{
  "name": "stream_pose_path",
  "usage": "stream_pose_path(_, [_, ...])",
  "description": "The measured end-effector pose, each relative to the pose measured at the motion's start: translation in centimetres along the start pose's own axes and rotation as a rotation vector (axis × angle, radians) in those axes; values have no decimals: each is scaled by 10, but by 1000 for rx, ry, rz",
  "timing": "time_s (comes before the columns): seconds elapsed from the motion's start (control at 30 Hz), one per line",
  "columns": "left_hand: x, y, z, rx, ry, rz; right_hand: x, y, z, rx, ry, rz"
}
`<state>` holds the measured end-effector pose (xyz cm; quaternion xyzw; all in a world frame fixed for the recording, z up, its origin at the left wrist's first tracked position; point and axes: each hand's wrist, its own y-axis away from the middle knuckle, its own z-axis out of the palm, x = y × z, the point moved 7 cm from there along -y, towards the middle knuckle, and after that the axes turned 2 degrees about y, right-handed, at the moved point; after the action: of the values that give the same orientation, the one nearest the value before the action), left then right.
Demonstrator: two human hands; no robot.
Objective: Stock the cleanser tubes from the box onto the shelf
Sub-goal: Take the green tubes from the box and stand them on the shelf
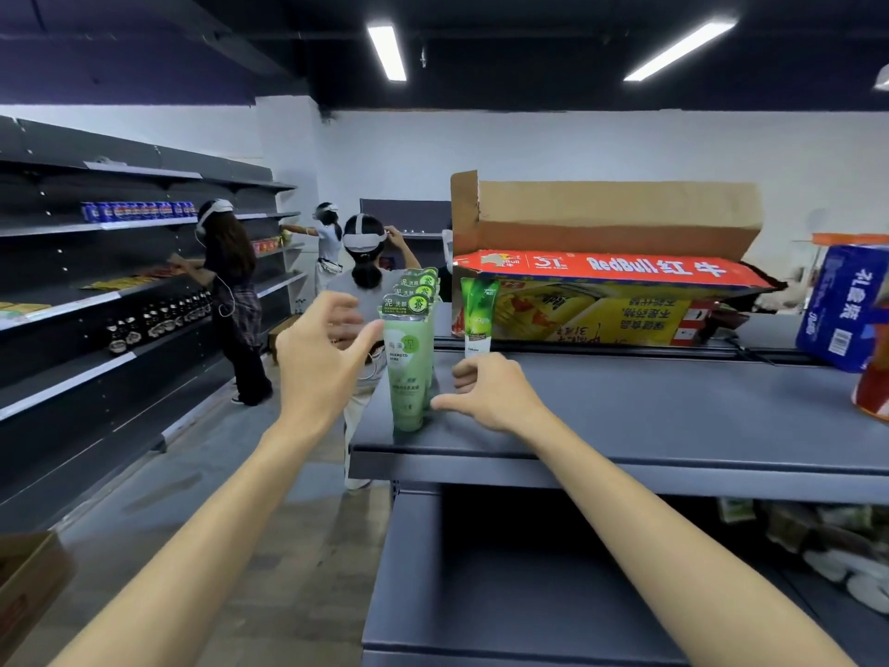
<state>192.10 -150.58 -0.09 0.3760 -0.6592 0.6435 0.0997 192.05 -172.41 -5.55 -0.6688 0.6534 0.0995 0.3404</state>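
Several tubes (409, 363): row upright at shelf's (625, 426) near-left corner.
Left hand (322, 358): spread, thumb perhaps touching front tube.
Right hand (486, 392): loosely curled, empty.
Tip: steady row from both sides.

Pale green tubes (408, 373), grey shelf (649, 416), red-yellow box (611, 300)

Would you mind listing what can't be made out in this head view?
- Rear tubes in the green row: hidden behind the front tube.
- Box contents: hidden by its walls.
- Lower shelf items: blurred.
- Left hand fingers: motion-blurred.
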Motion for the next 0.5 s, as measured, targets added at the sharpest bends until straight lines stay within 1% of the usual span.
stream_pose_path(0.07, [35, 1, 4, 23, 3, 140, 11, -4, -13, 45, -20, 31])
stream_pose_path(0.13, [65, 5, 20, -27, -6, 246, 22, -7, -23, 84, -41, 61])
stream_pose_path(0.23, [90, 13, 57, -132, -20, 315, 38, -10, -33, 114, -78, 109])
stream_pose_path(0.37, [84, 19, 112, -254, -102, 289, 61, -14, -39, 120, -63, 109])
stream_pose_path(0.5, [47, 16, 159, -363, -332, 98, 88, -28, -39, 102, -80, 142])
